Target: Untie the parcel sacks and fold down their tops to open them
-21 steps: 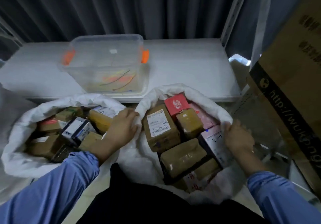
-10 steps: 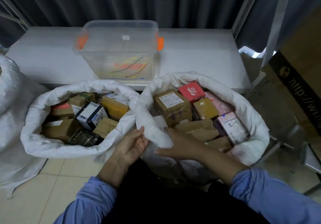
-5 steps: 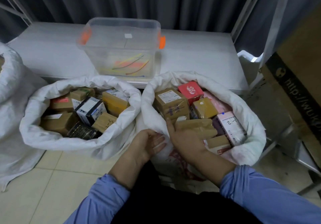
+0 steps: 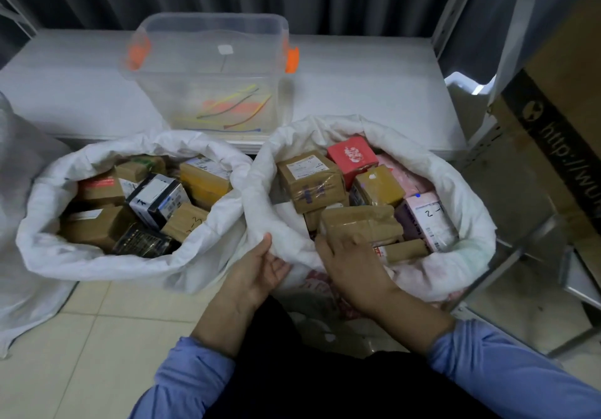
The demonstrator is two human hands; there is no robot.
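Two sacks open-mouthed on the tiled floor [image 4: 97,337] before a white table [image 4: 374,86], side by side and touching: left sack [image 4: 48,249] with its top rolled down all round, right sack [image 4: 455,197] rolled at the far side and flanks, looser at the near edge. Seemingly well into the folding step on the right sack, with no tie to be seen on either mouth. Left hand [image 4: 257,269] palm up beneath the near rim, thumb laid over the cloth, pinching the roll. Right hand [image 4: 348,265] knuckles up just beside it, fingers bent down into the mouth against a taped brown parcel [image 4: 361,223]; cannot tell whether gripping cloth or only pressing. Next, probably: turning this near stretch outward and down to match the rest of the roll without tipping parcels over the lowered edge, then the third white sack [image 4: 19,164] at far left, too cut off to tell tied from untied. Legible writing scant: "2-1" handwritten on a pink parcel [image 4: 429,220] in the right sack; marks, perhaps "2-3", on a brown box [image 4: 185,220] in the left; white pattern on a red box [image 4: 353,158], unreadable; shipping labels [image 4: 307,166] too small to read; "http://wu" down a black band on the big carton [image 4: 559,145] at right. Coloured cable ties [image 4: 234,106] loose in a clear bin [image 4: 208,60] on the table.
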